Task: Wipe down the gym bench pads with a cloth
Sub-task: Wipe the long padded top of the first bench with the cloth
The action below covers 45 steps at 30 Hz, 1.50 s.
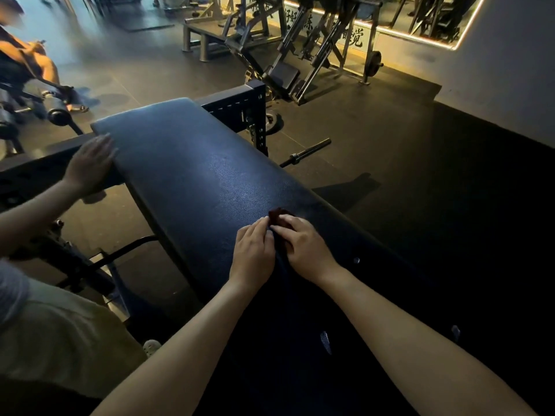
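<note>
Bench pad [186, 163]: dark and long, running from the near right up to the far left, with a sheen of light along the middle.
Cloth [277, 217]: dark red, bunched small, lying on the pad close to its right edge; mostly covered by fingers (only the far tip shows plainly).
Left hand [253, 256]: knuckles up on the pad, fingers curled, tips pinching the left side of the cloth.
Right hand [303, 247]: just beside the left, fingers curled over the cloth and holding it down against the pad; thumb hidden.
Forearms: both bare, reaching in from the near edge and converging on the cloth.
Second person's hand [90, 166]: at the left edge of the pad towards its far end, palm down, fingers straight and together, somewhat blurred.
Steel frame [237, 106]: black, perforated, standing just behind the far end of the pad.
Barbell [306, 152]: lying on the floor to the right of the frame.
Weight plate [374, 63]: far right, mounted on a machine.
Mirror [420, 22]: on the far wall, rimmed with a warm strip of light.
Floor [390, 139]: dark rubber matting, darkest on the right.
</note>
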{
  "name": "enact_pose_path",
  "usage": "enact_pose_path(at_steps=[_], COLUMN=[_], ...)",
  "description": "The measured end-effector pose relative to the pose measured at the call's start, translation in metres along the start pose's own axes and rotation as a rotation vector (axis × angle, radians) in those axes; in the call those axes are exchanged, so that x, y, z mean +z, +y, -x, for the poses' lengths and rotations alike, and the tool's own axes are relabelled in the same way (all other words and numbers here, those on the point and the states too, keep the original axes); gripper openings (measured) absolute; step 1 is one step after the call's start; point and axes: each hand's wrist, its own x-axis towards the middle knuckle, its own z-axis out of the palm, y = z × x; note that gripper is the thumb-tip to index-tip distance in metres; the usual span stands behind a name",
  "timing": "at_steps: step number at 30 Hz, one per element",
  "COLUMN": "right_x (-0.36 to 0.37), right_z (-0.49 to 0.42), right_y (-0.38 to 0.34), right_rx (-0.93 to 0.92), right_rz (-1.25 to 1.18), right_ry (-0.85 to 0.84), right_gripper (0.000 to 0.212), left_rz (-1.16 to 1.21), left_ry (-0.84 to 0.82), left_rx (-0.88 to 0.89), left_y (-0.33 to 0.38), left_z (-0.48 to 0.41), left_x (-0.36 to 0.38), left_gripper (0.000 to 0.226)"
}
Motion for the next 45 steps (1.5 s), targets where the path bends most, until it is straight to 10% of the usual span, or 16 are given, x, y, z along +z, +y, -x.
enact_pose_path(at_steps=[9, 16, 22, 29, 35, 45], right_x=[-0.032, -0.012, -0.035, -0.006, -0.019, 0.021], right_z=[-0.035, -0.027, -0.037, -0.023, -0.031, 0.009], right_y=[0.050, 0.022, 0.055, 0.017, 0.038, -0.039], right_rx=[0.420, 0.090, 0.520, 0.158, 0.441, 0.076], right_rz=[0.101, -0.004, 0.069, 0.032, 0.133, 0.002], right_ry=[0.146, 0.067, 0.176, 0.097, 0.199, 0.081], right_gripper=[0.045, 0.038, 0.045, 0.039, 0.047, 0.040], left_rz=[-0.271, -0.285, -0.299, -0.330, -0.246, -0.040], left_ry=[-0.146, -0.129, -0.147, -0.145, -0.139, -0.034], left_rx=[0.079, 0.077, 0.093, 0.088, 0.088, 0.139], left_y=[0.002, -0.002, -0.001, -0.002, -0.003, -0.030], left_z=[-0.031, -0.037, -0.036, -0.039, -0.039, 0.001], left_x=[0.015, 0.020, 0.018, 0.020, 0.015, -0.024], left_gripper=[0.047, 0.048, 0.050, 0.060, 0.058, 0.052])
